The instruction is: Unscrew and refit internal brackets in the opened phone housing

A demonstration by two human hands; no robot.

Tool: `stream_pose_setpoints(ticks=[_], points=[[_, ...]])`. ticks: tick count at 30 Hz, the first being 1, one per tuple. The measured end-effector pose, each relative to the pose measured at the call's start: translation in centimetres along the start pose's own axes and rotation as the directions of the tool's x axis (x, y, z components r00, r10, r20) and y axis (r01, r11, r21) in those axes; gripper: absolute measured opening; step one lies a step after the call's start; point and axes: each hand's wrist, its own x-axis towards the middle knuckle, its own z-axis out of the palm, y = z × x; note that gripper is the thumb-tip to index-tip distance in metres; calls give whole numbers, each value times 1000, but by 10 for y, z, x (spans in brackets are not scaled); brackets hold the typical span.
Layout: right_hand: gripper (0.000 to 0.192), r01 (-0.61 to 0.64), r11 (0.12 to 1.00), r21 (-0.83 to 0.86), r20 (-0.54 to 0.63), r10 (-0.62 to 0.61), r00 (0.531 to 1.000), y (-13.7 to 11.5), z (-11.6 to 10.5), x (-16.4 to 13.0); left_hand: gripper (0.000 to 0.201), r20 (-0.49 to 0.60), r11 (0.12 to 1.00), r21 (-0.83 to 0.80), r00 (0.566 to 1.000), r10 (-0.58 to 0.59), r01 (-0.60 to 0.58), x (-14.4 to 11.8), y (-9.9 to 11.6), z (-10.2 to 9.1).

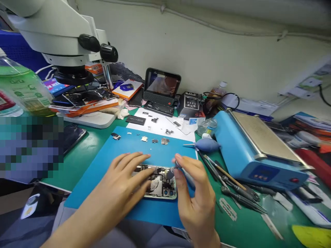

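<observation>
An opened smartphone (156, 187) lies on the blue mat (103, 148), its circuit boards, round coil and paired camera lenses exposed. My left hand (126, 175) rests over its left part with fingers stretched out, covering that end. Pinched between thumb and fingers of my right hand (195, 186) is a small grey screwdriver (170, 173), held upright over the phone's upper right area near the lenses. Its tip is too small to make out. Beyond the phone, several small removed parts, such as a metal shield (164, 141) and a camera module (116, 136), lie along the mat.
A blue heating plate (240, 148) stands at right, with a blue air blower (207, 145) and several tweezers (230, 182) beside it. A white microscope (62, 38) overhangs the left. A black battery (136, 119) lies on white paper before a small screen (162, 84).
</observation>
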Motion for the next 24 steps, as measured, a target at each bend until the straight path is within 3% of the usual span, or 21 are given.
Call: stream_pose_setpoints(ticks=[4, 11, 18, 24], points=[[46, -5, 1000, 12, -16, 5, 1000, 1, -2, -3, 33, -58, 999, 23, 998, -31, 33, -10, -11, -10], [52, 32, 995, 90, -54, -28, 998, 10, 0, -2, 35, -123, 976, 100, 976, -179, 192, -25, -24, -35], [46, 21, 999, 27, -31, -20, 999, 12, 0, -5, 35, -109, 979, 54, 975, -191, 198, -33, -32, -23], [55, -54, 998, -29, 54, 56, 997, 8, 8, -8, 36, -10, 991, -44, 992, -125, 124, -22, -18, -13]])
